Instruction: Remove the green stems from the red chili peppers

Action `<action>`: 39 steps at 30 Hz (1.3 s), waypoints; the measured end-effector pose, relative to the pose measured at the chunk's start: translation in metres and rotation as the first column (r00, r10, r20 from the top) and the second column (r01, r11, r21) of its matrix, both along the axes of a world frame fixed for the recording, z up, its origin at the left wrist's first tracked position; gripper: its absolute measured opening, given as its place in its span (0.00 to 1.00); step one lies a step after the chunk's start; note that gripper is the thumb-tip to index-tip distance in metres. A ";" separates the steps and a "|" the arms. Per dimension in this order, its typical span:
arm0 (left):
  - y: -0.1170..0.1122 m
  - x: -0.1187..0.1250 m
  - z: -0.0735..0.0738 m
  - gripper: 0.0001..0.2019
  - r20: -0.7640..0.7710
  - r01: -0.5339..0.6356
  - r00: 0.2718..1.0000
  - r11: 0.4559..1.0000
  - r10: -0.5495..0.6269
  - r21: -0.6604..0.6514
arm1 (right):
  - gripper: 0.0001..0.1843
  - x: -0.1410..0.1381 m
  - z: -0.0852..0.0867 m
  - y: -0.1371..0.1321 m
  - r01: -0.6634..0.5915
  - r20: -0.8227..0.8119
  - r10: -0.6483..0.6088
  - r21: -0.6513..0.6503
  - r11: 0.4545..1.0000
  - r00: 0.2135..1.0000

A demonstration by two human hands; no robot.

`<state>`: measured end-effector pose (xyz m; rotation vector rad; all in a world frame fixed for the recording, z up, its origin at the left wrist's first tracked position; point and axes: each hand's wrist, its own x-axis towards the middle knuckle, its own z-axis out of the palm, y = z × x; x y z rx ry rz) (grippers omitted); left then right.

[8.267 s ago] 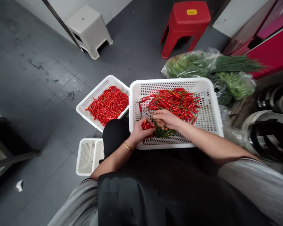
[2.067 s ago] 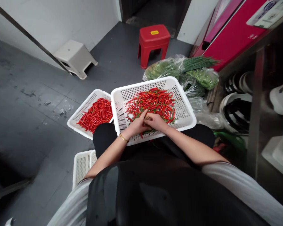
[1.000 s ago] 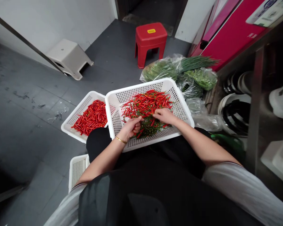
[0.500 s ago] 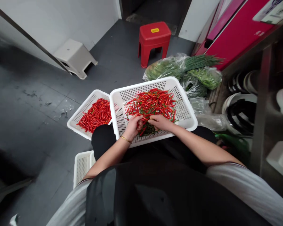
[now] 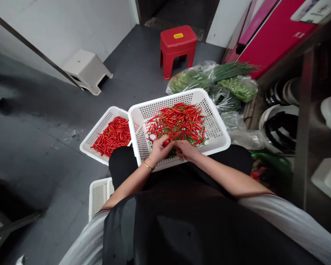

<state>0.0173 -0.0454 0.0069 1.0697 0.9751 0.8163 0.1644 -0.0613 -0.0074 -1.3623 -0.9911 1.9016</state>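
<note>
A large white perforated basket (image 5: 219,127) rests on my lap, holding a heap of red chillies with green stems (image 5: 179,121). Both hands meet at its near edge. My left hand (image 5: 159,150), with a gold bracelet at the wrist, is closed around red chillies. My right hand (image 5: 185,149) is closed just beside it, fingertips pinched at a chilli. A pile of green stems lies in the basket under my hands. To the left, a smaller white basket (image 5: 95,134) on the floor holds stemless red chillies (image 5: 114,134).
Empty white baskets (image 5: 98,193) are stacked on the floor at my left knee. Bags of green vegetables (image 5: 209,79) lie beyond the big basket. A red stool (image 5: 178,40) and a beige stool (image 5: 86,70) stand further back. Shelving with pots is on the right.
My right hand reached out into the chilli heap, then drew back to meet my left hand at the near edge. The view has shifted slightly.
</note>
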 end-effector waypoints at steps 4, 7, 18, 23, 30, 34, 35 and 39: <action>0.002 0.002 0.002 0.12 0.055 -0.028 0.998 0.995 0.033 -0.091 | 0.14 0.004 0.001 0.006 -0.116 0.261 0.089 0.092 0.989 0.961; 0.021 -0.013 -0.003 0.16 0.196 -0.092 0.969 0.955 0.152 -0.283 | 0.15 0.035 0.010 0.028 -0.453 0.705 0.216 0.166 0.876 0.675; 0.038 -0.033 -0.006 0.10 0.308 0.030 0.943 0.893 0.123 -0.449 | 0.21 0.079 -0.009 0.098 -0.487 0.988 0.152 -0.123 0.865 0.021; 0.033 -0.016 -0.002 0.17 0.224 0.054 0.974 0.927 0.033 -0.371 | 0.12 0.068 -0.002 0.093 -0.431 0.929 0.107 0.061 0.900 0.355; 0.032 0.010 -0.009 0.18 0.111 0.140 0.988 0.936 -0.109 -0.322 | 0.16 0.048 0.021 0.071 -0.435 0.471 0.263 0.306 0.847 0.842; 0.033 -0.009 -0.015 0.16 0.133 0.079 0.991 0.895 -0.023 -0.440 | 0.08 0.047 0.000 0.060 -0.672 0.808 0.250 0.225 0.706 0.533; 0.033 -0.015 -0.016 0.16 0.137 0.076 0.990 0.888 -0.014 -0.453 | 0.08 0.047 -0.005 0.057 -0.739 0.874 0.250 0.167 0.652 0.417; 0.033 -0.033 -0.017 0.15 0.097 0.058 0.995 0.919 -0.022 -0.391 | 0.12 0.048 -0.011 0.056 -0.894 0.979 0.180 0.008 0.448 0.099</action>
